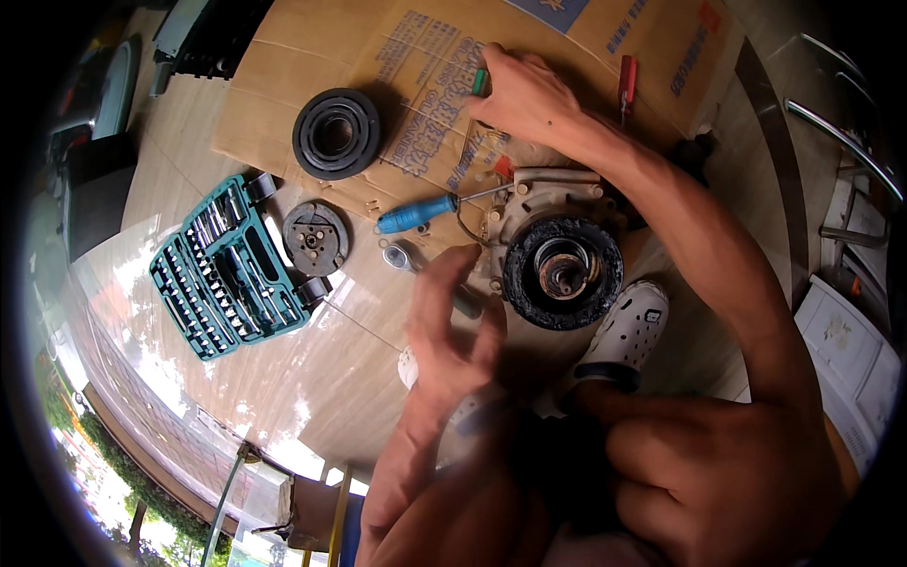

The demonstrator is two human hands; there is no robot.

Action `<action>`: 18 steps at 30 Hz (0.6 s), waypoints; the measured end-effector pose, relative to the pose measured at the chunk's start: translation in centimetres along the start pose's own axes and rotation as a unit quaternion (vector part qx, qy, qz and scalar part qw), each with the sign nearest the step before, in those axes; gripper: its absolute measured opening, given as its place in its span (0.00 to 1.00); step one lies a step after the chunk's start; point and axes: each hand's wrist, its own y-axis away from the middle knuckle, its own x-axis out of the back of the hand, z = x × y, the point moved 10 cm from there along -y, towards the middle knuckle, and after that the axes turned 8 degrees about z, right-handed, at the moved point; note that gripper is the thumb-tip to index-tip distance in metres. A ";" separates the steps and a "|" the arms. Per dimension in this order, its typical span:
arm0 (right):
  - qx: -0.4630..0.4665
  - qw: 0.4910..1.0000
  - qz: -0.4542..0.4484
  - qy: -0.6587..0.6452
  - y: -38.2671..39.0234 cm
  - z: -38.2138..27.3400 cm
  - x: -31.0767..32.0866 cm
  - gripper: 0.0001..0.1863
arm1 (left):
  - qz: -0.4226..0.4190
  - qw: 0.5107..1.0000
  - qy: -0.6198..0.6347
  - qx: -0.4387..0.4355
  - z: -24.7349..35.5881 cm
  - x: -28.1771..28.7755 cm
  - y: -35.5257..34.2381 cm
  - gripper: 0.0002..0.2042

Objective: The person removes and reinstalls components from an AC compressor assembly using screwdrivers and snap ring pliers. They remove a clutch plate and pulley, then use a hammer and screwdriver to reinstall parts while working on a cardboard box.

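Observation:
A compressor-like metal unit [548, 194] with bolts round its body stands before me, its black ring and rusty central shaft facing up. My right hand [529, 99] reaches past it to the cardboard, fingers closed on a green-handled tool [480, 83], mostly hidden. My left hand [447, 326] is left of the unit, thumb and fingers apart. Behind it lies a ratchet wrench [397, 256], partly covered; whether they touch I cannot tell. A blue-handled screwdriver [416, 214] lies with its shaft toward the unit.
A black grooved pulley [336, 134] lies on the cardboard sheet [283, 57]. Nearer are a round metal clutch plate [316, 238] and an open teal socket set [231, 269]. A red-handled tool [627, 85] is at the far right. My white clog [631, 326] is beside the unit.

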 end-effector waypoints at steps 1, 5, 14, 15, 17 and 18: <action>0.005 1.000 0.013 0.012 -0.4 0.2 0.1 0.33 | -0.007 1.000 0.002 -0.009 0.3 -0.2 -0.1 0.28; -0.012 0.998 0.028 -0.052 -0.3 0.8 0.8 0.28 | -0.019 1.000 0.000 0.002 -0.1 -1.0 -0.1 0.29; -0.158 0.847 0.048 -0.506 3.6 4.6 6.5 0.19 | -0.043 0.999 0.014 0.002 0.7 -1.0 0.1 0.36; -0.164 0.821 0.048 -0.545 4.7 4.8 7.7 0.17 | -0.046 0.999 0.006 -0.014 1.0 -0.9 0.1 0.38; -0.160 0.781 0.057 -0.601 7.4 4.6 10.9 0.15 | -0.052 0.997 -0.010 -0.047 1.4 -0.9 -0.2 0.42; -0.148 0.772 0.061 -0.615 8.7 4.2 12.4 0.14 | -0.059 0.997 -0.003 -0.057 1.6 -0.9 -0.3 0.44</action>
